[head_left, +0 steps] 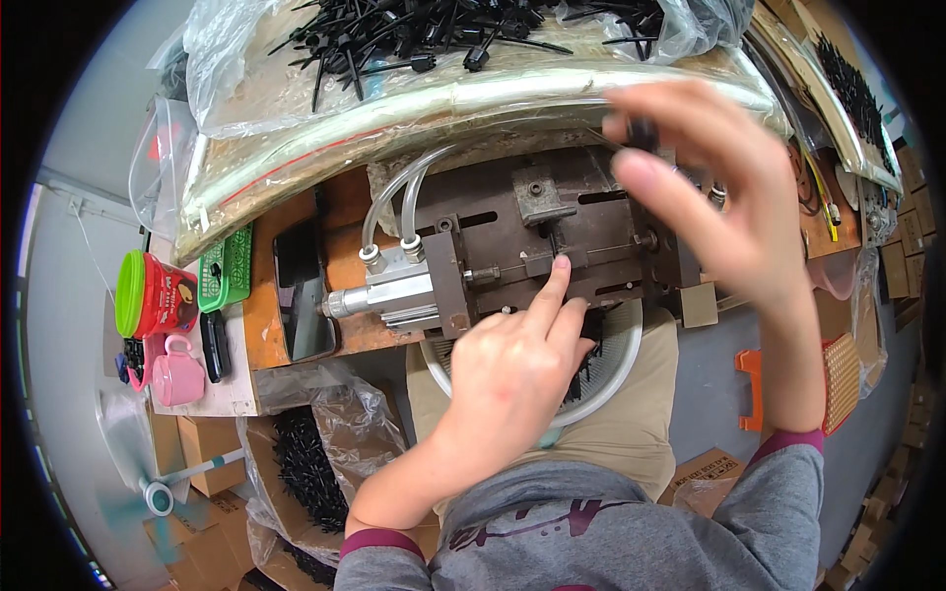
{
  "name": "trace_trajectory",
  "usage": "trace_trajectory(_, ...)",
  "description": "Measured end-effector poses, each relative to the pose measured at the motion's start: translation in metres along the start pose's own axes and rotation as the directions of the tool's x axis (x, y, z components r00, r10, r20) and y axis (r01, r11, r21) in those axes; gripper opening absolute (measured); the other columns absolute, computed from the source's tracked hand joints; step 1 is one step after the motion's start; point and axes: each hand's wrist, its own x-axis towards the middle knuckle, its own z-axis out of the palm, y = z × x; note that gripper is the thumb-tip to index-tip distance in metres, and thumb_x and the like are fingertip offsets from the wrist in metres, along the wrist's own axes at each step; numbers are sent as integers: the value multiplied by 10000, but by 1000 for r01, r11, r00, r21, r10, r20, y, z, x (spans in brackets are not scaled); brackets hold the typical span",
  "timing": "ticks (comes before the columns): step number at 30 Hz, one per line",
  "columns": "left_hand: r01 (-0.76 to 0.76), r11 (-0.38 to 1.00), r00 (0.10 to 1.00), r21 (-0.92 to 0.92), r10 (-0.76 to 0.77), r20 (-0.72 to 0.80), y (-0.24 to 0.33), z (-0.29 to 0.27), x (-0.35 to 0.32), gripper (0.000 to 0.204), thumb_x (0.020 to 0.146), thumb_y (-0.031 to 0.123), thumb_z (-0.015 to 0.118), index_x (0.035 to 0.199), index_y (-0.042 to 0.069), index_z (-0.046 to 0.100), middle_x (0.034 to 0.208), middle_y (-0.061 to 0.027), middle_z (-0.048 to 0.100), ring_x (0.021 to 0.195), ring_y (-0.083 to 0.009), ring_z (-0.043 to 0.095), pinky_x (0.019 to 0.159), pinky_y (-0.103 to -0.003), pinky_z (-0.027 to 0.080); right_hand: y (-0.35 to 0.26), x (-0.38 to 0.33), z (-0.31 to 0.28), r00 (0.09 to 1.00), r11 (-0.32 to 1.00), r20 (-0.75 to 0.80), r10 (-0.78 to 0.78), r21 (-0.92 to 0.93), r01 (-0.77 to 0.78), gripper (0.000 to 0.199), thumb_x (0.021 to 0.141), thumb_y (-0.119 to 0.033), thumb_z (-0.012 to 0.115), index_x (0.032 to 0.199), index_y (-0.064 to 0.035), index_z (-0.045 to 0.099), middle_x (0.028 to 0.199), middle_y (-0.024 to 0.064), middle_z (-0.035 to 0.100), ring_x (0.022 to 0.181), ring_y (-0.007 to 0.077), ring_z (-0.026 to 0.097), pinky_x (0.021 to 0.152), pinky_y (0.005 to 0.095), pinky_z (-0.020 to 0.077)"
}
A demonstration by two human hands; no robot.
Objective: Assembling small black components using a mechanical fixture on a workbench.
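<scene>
My left hand [514,379] reaches over the front of a dark metal fixture [468,212]. Its index finger is stretched out, with the tip on a small black piece [555,239] in the fixture's middle. The other fingers bend loosely below it. Above the fixture's right end, my right hand [724,163] is raised and blurred, its thumb and fingers curved around a small black object [642,133]. Whether that object is a loose part or a knob I cannot make out. A silver air cylinder [399,293] with clear tubes sits at the fixture's left.
Black stemmed plastic parts [424,39] are heaped on the plastic-covered board behind. A white basket [631,360] rests at my lap. Left stand a phone [304,286], a green basket [229,266], a red tub [168,295] and a pink cup [179,376]. A lined box [370,424] holds more black parts.
</scene>
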Motion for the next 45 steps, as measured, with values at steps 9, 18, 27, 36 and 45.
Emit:
trace_trajectory(9,-117,971,892,208,195,-408,-66,-46,114,209,878,200,743,1031,58,745,1129,-106,731,1035,-308,681,924,-381,509,-25,-89,39,989,994,142,-32,-96,46,255,743,9,772,965,23,646,1334,230,611,958,318,714,735,361,603)
trace_trajectory(18,27,999,985,26,-22,-170,-79,-46,153,211,854,191,748,989,33,779,932,-129,727,923,-335,682,880,-430,529,-24,-93,67,979,968,198,41,-252,10,243,721,-3,790,922,-1,654,1325,186,651,720,252,715,626,334,573)
trace_trajectory(27,127,909,951,-397,-225,-212,-38,-78,78,239,765,47,858,978,33,750,816,-11,708,776,-59,631,673,-185,485,-18,-57,39,959,990,284,14,-138,27,303,773,-179,809,975,-59,616,952,118,708,755,280,696,629,380,548)
trace_trajectory(36,4,992,995,-123,-16,-100,2,-10,-15,291,708,55,851,973,26,736,1294,-176,676,827,-243,739,717,-300,601,36,83,42,981,937,-154,-122,-343,63,143,821,-70,690,931,20,710,902,191,721,904,343,703,797,418,554)
trace_trajectory(45,-15,987,997,158,28,-78,0,20,-11,289,694,117,836,955,56,726,1277,-120,697,618,-159,670,564,-262,513,32,73,25,997,907,-51,-58,-420,31,194,819,-98,736,990,-11,705,935,133,707,873,277,691,763,368,548)
